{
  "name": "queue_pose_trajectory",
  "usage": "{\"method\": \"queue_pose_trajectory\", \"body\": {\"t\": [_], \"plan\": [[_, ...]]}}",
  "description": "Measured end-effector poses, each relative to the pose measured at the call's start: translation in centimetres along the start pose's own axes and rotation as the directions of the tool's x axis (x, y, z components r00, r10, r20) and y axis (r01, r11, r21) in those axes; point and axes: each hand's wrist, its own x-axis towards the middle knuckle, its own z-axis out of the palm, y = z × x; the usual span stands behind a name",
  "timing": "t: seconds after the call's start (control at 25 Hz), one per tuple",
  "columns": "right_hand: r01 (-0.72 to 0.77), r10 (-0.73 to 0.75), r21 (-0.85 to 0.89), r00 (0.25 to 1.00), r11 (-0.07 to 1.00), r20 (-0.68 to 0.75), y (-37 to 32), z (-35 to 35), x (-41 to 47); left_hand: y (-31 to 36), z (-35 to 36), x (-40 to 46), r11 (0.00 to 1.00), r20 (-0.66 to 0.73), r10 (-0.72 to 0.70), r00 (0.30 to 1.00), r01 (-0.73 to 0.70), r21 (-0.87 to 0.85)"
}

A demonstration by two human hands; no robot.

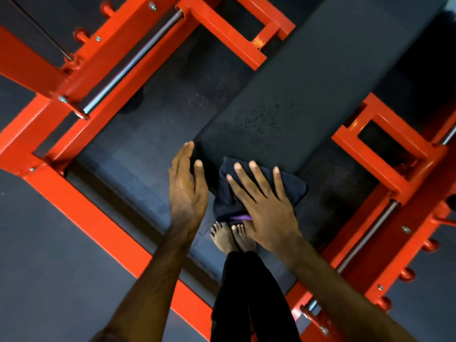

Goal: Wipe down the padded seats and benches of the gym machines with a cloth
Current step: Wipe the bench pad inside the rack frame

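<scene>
Cloth [259,191], 1, pressed onto 1 padded bench [308,95] by flat right hand [266,211]; left hand [187,191] open alongside.

The right hand [265,206] covers the middle of the dark cloth [291,186], and the near end of the padded bench [296,95] is hidden beneath both. The bench's far end runs off the frame's upper right. The orange frame [81,206] is cut by the left and right edges.

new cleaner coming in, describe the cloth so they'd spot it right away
Find the long black padded bench inside the orange frame. At its near end, the right hand presses flat on a dark navy cloth, soft and crumpled, unlike the smooth pad.
</scene>
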Motion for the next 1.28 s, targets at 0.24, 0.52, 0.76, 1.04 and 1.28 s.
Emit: {"method": "queue_pose_trajectory", "body": {"t": [0.24, 0.52, 0.76, 1.04, 1.28], "plan": [[-0.098, 0.098, 0.023, 0.995, 0.995, 0.003, 0.4, 0.3, 3.4, -0.6, 3.5, 0.9, 0.998, -0.052, -0.055, 0.997, 0.055, -0.003], [-0.228, 0.228, -0.004, 0.973, 0.974, 0.034, 2.5, -0.4, 3.8, 2.2, 7.3, 1.6, 0.968, -0.284, -0.147, 0.947, 0.197, 0.156], [-0.289, 0.29, -0.029, 0.954, 0.957, 0.073, 2.7, 0.4, -2.5, 2.5, 8.3, 1.4, 0.956, -0.406, -0.114, 0.907, 0.212, 0.204], [-0.318, 0.319, -0.022, 0.947, 0.948, 0.039, 4.9, 0.1, 3.0, 2.2, 8.5, 1.6, 0.942, -0.401, -0.124, 0.907, 0.235, 0.24], [-0.34, 0.339, 0.006, 0.938, 0.94, 0.066, 5.3, -0.2, 1.7, 2.6, 8.4, 1.8, 0.93, -0.397, -0.165, 0.903, 0.277, 0.243]]}}
